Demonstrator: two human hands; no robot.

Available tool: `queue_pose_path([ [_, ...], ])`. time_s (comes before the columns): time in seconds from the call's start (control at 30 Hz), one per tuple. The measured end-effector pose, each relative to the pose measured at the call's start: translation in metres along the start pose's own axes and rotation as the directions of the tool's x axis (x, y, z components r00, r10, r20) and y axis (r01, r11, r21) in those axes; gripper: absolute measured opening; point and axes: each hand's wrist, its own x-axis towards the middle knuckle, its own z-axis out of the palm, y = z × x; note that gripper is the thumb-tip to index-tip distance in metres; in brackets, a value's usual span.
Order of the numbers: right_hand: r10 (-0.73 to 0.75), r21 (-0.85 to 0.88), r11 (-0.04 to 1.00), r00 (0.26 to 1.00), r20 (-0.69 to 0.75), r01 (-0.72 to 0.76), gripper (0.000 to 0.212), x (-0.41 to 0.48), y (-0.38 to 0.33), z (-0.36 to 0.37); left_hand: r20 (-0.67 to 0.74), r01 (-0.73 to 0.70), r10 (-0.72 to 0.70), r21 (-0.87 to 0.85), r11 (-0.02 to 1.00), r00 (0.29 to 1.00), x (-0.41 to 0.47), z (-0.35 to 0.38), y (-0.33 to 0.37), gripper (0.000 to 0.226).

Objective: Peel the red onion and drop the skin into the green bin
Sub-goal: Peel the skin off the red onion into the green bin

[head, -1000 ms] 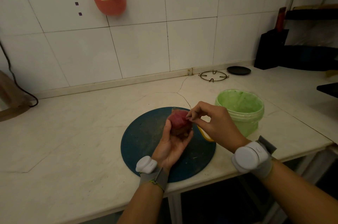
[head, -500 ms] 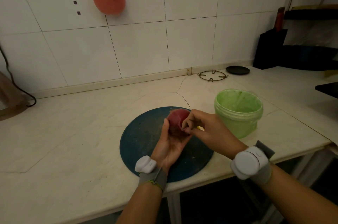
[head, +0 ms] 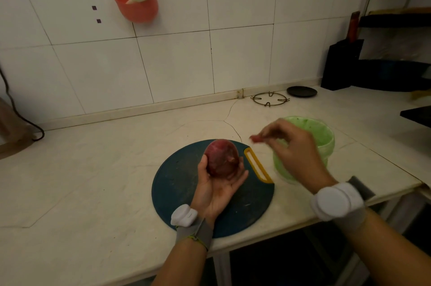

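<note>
A pale bench (head: 93, 169) is seen, and a round dark cutting board (head: 177, 187) is laid on it near the front edge. Above the board, the red onion (head: 221, 161) is held in the left hand (head: 218, 189). The palm is turned up. The thumb is pressed on the onion's left side and the fingers are curled round its right side, so it is cupped snugly. Its long way is pointed away from the person. How much peel is left on it cannot be told for sure.

Just right of the onion, the board's yellow handle (head: 257, 165) is seen. A little higher, a small red bit of skin (head: 256, 138) is pinched at the fingertips of the right hand (head: 295, 148). That hand is blurred, so the pinch cannot be made out sharply.

At the far right, the green bin (head: 327, 138) is stood on the bench with its mouth open at the top. Part of it is hidden by the right hand. The skin is hung to the left of the bin's rim, over the bench and not yet over the mouth. So the bin lies to the right of the pinched skin, and the right hand is much the nearer one. It is judged that the skin must be carried a short way right before it is let go, or it may be dropped on the bench.
</note>
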Motion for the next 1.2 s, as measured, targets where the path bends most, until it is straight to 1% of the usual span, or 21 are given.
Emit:
queue_pose_path([
  [0.07,0.033,-0.065,0.997,0.988,-0.153,-0.044,0.013,0.012,0.002,-0.023,-0.002,0.034,-0.034,-0.019,0.999,0.999,-0.001,0.000,0.000,0.105],
  [0.13,0.078,-0.157,0.980,0.967,-0.241,-0.118,0.010,0.020,0.009,-0.041,-0.002,0.069,-0.069,-0.018,0.997,0.998,-0.001,0.001,0.000,0.108],
  [0.2,0.138,-0.276,0.939,0.960,-0.244,-0.205,0.009,0.025,0.023,-0.052,0.001,0.091,-0.091,0.003,0.996,0.996,-0.001,0.001,-0.001,0.105],
  [0.3,0.240,-0.431,0.847,0.947,-0.212,-0.311,0.013,0.028,0.044,-0.058,0.026,0.115,-0.115,0.022,0.993,0.993,-0.002,0.002,-0.001,0.103],
  [0.37,0.255,-0.512,0.796,0.946,-0.200,-0.323,0.015,0.028,0.051,-0.057,0.036,0.130,-0.131,0.024,0.991,0.991,-0.002,0.001,-0.002,0.103],
  [0.43,0.246,-0.540,0.787,0.954,-0.169,-0.298,0.019,0.025,0.050,-0.049,0.038,0.139,-0.139,0.015,0.990,0.989,-0.002,-0.001,-0.001,0.104],
  [0.47,0.222,-0.541,0.798,0.964,-0.144,-0.264,0.020,0.023,0.047,-0.044,0.039,0.141,-0.142,0.018,0.990,0.989,-0.001,-0.001,-0.001,0.104],
  [0.53,0.126,-0.524,0.839,0.989,-0.078,-0.148,0.020,0.018,0.038,-0.030,0.041,0.143,-0.144,0.011,0.990,0.989,-0.001,-0.002,-0.001,0.105],
  [0.63,-0.036,-0.391,0.919,0.998,0.042,0.049,0.019,0.011,0.021,-0.011,0.036,0.139,-0.140,0.022,0.990,0.990,0.000,-0.004,0.000,0.102],
  [0.7,-0.085,-0.253,0.958,0.977,0.196,0.134,0.025,0.006,0.010,0.001,0.035,0.125,-0.127,0.034,0.992,0.991,0.001,-0.005,-0.001,0.098],
  [0.73,-0.090,-0.194,0.969,0.955,0.283,0.149,0.030,0.003,0.006,0.008,0.038,0.117,-0.119,0.045,0.992,0.992,0.001,-0.006,-0.001,0.095],
  [0.8,-0.091,-0.159,0.973,0.909,0.406,0.169,0.038,-0.004,0.003,0.022,0.064,0.110,-0.115,0.071,0.991,0.991,0.001,-0.007,-0.001,0.083],
  [0.83,-0.101,-0.165,0.969,0.899,0.426,0.186,0.039,-0.006,0.003,0.028,0.078,0.110,-0.116,0.080,0.991,0.990,0.001,-0.007,-0.002,0.078],
  [0.9,-0.119,-0.167,0.965,0.908,0.403,0.201,0.039,-0.008,0.006,0.035,0.086,0.102,-0.111,0.093,0.990,0.990,0.001,-0.007,-0.002,0.074],
  [1.03,-0.099,-0.164,0.973,0.931,0.351,0.165,0.037,-0.006,0.008,0.038,0.099,0.099,-0.108,0.093,0.991,0.989,-0.001,-0.004,-0.002,0.073],
  [1.1,-0.115,-0.166,0.969,0.931,0.345,0.181,0.035,-0.007,0.009,0.038,0.104,0.093,-0.103,0.091,0.991,0.989,-0.001,-0.002,-0.001,0.078],
  [1.2,-0.155,-0.145,0.966,0.930,0.334,0.213,0.038,-0.009,0.009,0.042,0.104,0.063,-0.073,0.095,0.993,0.992,-0.001,-0.002,0.000,0.087],
])
